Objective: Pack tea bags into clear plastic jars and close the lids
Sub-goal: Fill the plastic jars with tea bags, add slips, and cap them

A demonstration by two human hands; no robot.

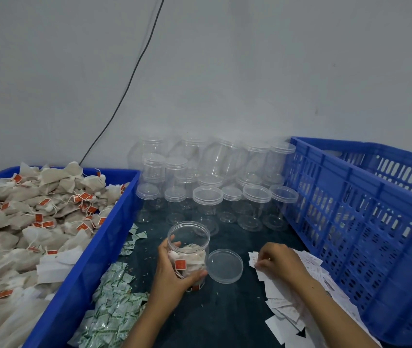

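A clear plastic jar (pixel 190 241) stands open on the dark table, partly filled with tea bags that carry red tags. My left hand (pixel 172 270) grips the jar around its side. The jar's clear lid (pixel 225 266) lies flat on the table just right of it. My right hand (pixel 279 263) pinches a small white paper slip from the pile of slips (pixel 285 305) on the right. A heap of loose tea bags (pixel 24 222) fills the blue tray (pixel 94 257) on the left.
Several empty lidded clear jars (pixel 207 194) stand against the back wall. A blue slotted crate (pixel 365 222) borders the right side. Small green-and-white sachets (pixel 114 307) lie along the tray's edge. A black cable (pixel 134 71) runs down the wall.
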